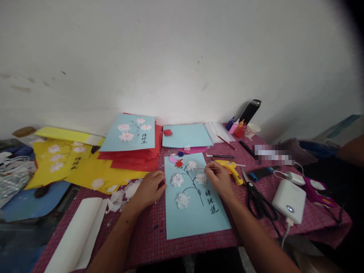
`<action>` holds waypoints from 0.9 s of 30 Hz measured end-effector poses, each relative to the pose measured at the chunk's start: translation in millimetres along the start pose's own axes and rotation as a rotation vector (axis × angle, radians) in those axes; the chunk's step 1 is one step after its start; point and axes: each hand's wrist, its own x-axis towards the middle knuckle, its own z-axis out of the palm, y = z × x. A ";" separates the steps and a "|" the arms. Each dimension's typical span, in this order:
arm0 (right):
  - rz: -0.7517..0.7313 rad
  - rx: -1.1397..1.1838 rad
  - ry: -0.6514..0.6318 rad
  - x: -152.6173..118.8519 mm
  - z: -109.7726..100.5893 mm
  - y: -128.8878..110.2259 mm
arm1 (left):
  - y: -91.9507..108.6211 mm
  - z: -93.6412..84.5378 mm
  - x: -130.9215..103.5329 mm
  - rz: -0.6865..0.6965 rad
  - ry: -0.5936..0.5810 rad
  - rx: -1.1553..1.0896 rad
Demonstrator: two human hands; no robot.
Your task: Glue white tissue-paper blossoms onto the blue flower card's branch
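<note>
A light blue sheet (182,223) lies in front of me, with a drawn dark branch, black handwriting and several white paper flowers (182,200) on it. My right hand (217,176) is pinched on a thin stick (201,168), whose far end reaches the top flower (192,165). My left hand (152,186) rests on the cloth at the sheet's left edge, fingers curled; whether it holds anything is hidden. Small red (179,163) and dark blue (181,154) dabs sit on round paper pieces at the sheet's top left corner.
Right: a yellow glue gun (227,164), black scissors (257,201), a white power bank (290,201), paint bottles (240,129) and a paper cup (251,131). Left: stacked red sheets (136,161), yellow sheets (93,170), torn white paper (116,201) and a white roll (75,235).
</note>
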 end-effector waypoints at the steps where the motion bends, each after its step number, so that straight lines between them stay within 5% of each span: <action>1: -0.006 0.002 0.000 0.0 -0.1 -0.1 | 0.0 0.0 0.0 0.000 0.001 0.000; 11: -0.059 -0.060 -0.116 -0.8 2.5 -8.6 | -0.2 0.3 -0.5 -0.004 -0.002 0.004; 19: -0.030 -0.043 -0.018 0.2 0.4 -3.9 | -1.3 0.9 0.1 0.000 0.005 0.006; 27: -0.063 -0.070 -0.072 -0.2 3.0 -9.5 | -3.1 2.6 -0.4 0.015 0.014 0.007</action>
